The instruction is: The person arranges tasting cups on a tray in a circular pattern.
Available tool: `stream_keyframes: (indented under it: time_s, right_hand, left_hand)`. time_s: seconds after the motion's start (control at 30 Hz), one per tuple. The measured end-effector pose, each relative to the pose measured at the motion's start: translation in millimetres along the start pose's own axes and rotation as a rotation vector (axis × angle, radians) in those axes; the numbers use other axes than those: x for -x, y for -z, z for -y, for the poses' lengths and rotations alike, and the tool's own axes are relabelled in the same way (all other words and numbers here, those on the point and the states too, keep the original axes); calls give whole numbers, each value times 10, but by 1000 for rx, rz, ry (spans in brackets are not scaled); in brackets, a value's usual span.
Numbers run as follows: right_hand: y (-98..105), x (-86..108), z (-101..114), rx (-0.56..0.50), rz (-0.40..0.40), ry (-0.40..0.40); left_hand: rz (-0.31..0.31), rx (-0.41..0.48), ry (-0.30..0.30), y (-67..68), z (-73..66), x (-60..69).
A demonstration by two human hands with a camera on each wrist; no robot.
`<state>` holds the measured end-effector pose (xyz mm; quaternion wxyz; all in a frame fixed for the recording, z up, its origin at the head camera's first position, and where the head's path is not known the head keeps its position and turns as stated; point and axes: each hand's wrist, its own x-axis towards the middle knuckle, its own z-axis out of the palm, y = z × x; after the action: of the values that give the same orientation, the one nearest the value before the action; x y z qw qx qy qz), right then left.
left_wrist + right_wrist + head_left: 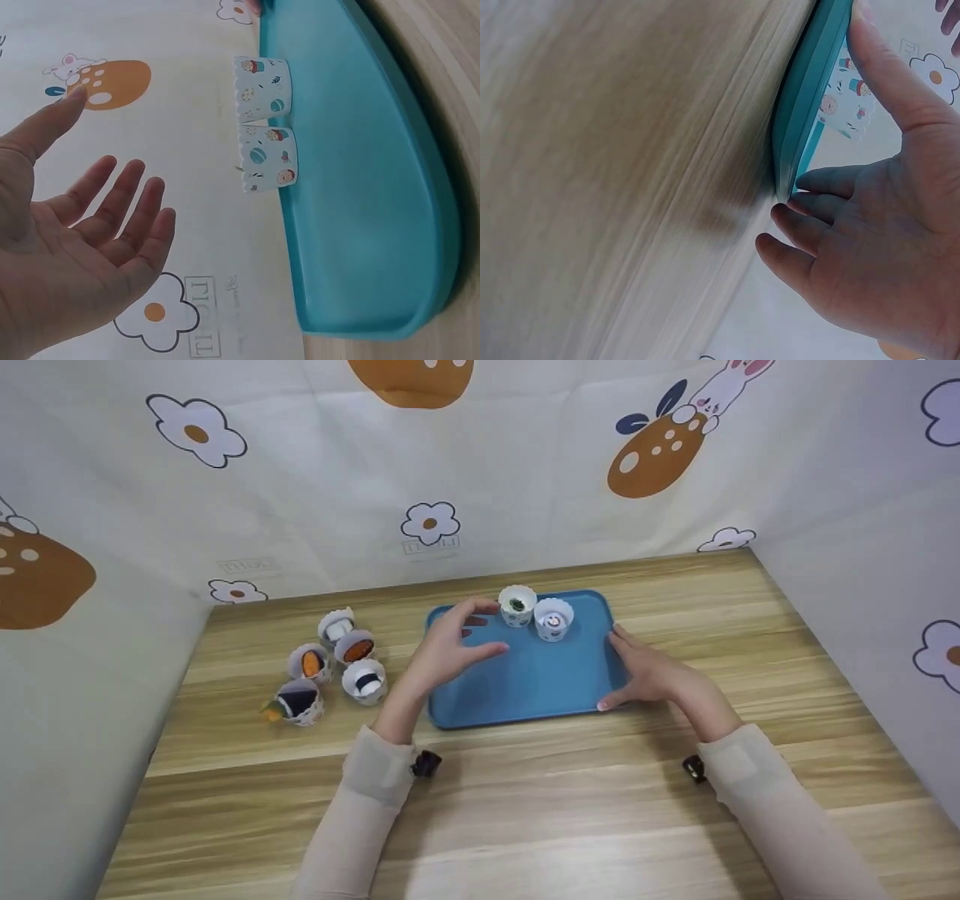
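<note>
Two patterned paper cups stand side by side at the back of a blue tray (pixel 525 682): one cup (pixel 517 606) holds something green, the other (pixel 553 619) a pale piece with dark marks. My left hand (pixel 450 649) hovers over the tray's left part, thumb and fingers spread, nothing between them; the left wrist view shows this hand (pixel 90 232) apart from both cups. My right hand (pixel 649 667) rests at the tray's right edge, and in the right wrist view its thumb and fingertips touch the rim (pixel 799 112), fingers only slightly bent.
Left of the tray, several paper cups with toy food stand in a cluster on the wooden table (pixel 555 810), among them one with a white and black piece (pixel 365 682) and a tilted one (pixel 300 703). A patterned cloth (pixel 337 495) hangs behind and at both sides.
</note>
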<state>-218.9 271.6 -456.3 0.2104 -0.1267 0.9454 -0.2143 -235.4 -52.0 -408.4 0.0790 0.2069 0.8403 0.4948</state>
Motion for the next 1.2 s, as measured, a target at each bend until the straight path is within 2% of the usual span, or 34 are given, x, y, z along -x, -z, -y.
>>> stream_keyframes:
  time_s: [0.23,0.47,0.6,0.93,1.2]
  right_hand:
    - [5,-5,12,-1,7,-14]
    - [10,3,12,-8,7,-4]
    - [7,-4,6,-23,9,-1]
    - [2,-6,-11,-27,15,-23]
    - [1,-5,0,-25,14,-23]
  left_hand:
    - [28,-1,5,60,2,108]
    - [97,-83,-55,151,17,250]
    - [111,-111,-83,220,25,337]
    - [79,-112,-47,367,159,513]
    - [27,-124,-49,469,275,609]
